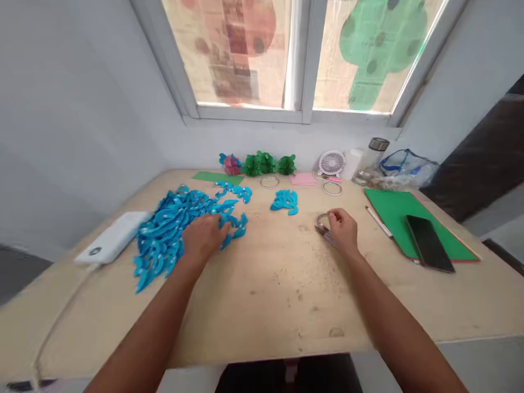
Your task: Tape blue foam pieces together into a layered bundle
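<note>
My left hand (202,237) lies over the right side of a heap of blue curved pieces (166,226) with white dots. Its thumb stands apart from the fingers, whose tips are partly hidden among the pieces. On the right, my right hand (344,228) pinches a thin ring (322,218) just above the table. A small dark and shiny part shows at the ring's lower side, too blurred to name. Between my hands, farther back, sits a small cluster of blue pieces (285,201).
Along the wall stand green folded-paper shapes (266,162), a small white fan (332,163) and a glass bottle (373,158). Two rings, one being this metal ring (269,182), lie near the back. A phone (429,243) rests on a green board (409,218); a white power bank (113,237) trails a cable.
</note>
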Motion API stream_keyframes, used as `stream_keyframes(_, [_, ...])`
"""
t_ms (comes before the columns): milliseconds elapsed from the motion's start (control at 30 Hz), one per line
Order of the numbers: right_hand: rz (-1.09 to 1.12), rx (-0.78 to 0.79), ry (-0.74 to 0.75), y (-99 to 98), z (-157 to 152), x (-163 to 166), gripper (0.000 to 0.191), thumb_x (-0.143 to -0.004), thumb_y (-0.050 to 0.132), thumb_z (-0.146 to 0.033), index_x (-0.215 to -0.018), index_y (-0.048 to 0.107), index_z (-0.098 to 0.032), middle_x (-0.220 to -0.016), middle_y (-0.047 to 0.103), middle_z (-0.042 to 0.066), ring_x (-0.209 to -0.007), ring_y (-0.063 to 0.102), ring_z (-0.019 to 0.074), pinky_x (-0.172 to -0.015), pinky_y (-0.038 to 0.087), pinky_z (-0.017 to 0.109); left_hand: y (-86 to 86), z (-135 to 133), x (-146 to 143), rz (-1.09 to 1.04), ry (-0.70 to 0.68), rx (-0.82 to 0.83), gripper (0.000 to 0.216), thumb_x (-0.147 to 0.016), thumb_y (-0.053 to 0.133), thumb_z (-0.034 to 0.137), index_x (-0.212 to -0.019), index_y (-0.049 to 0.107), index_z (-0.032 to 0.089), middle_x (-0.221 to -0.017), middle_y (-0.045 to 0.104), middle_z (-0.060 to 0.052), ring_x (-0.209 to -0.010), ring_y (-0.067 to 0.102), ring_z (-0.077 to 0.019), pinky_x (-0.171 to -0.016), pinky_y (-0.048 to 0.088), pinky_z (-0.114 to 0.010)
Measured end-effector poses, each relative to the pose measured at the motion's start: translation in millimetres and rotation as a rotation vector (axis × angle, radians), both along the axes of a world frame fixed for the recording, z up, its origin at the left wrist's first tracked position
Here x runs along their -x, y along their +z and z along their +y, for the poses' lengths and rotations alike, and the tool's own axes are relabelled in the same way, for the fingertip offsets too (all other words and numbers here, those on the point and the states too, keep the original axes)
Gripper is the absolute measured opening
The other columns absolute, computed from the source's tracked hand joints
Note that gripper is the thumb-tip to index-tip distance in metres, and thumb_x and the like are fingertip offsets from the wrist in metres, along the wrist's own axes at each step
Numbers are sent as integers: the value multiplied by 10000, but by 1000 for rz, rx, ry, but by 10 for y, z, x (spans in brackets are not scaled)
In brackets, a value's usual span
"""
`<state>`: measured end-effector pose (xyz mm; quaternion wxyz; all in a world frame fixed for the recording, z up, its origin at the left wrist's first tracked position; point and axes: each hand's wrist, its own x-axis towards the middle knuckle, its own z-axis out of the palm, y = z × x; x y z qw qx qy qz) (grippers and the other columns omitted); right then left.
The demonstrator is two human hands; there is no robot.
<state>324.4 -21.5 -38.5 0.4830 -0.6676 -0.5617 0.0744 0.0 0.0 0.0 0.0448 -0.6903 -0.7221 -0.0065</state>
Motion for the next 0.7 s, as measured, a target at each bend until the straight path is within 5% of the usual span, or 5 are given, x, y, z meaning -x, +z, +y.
stream_keyframes(233, [11, 8, -9, -4, -4, 23, 245, -760, 438, -324, -770, 625, -165, -749, 656, 58, -694, 561, 185, -666, 400, 294, -37, 69, 57, -1, 63, 19, 360, -818, 378, 357, -950, 626, 133, -970, 648, -189, -932, 591, -334, -666, 428, -356])
stream_keyframes(400, [29, 9, -10, -6, -10, 33, 240, -758, 444, -323, -772, 627, -169, -732, 650, 49, -689, 560, 182, -656, 395, 289, 95, -26, 71, -73, -3, -63, 292, -826, 406, 354, -926, 635, 203, -937, 667, -111, -875, 598, -290, -621, 392, -312])
stream_keyframes(533, [31, 9, -5, -6, -11, 38, 237, -756, 447, -320, -770, 628, -168, -735, 649, 49, -693, 563, 182, -658, 396, 287, 206, -86, 133, -4, -330, -215, 285, -865, 371, 303, -938, 619, 182, -937, 645, -103, -868, 566, -252, -648, 371, -301])
stream_keyframes(700, [34, 15, -13, 0, -9, 42, 246, -757, 440, -325, -775, 630, -170, -735, 648, 49, -687, 559, 183, -650, 397, 285, 103, 116, 461, 217, -848, -121, 321, -846, 327, 131, -927, 629, 201, -814, 616, -101, -775, 537, -229, -670, 351, -321])
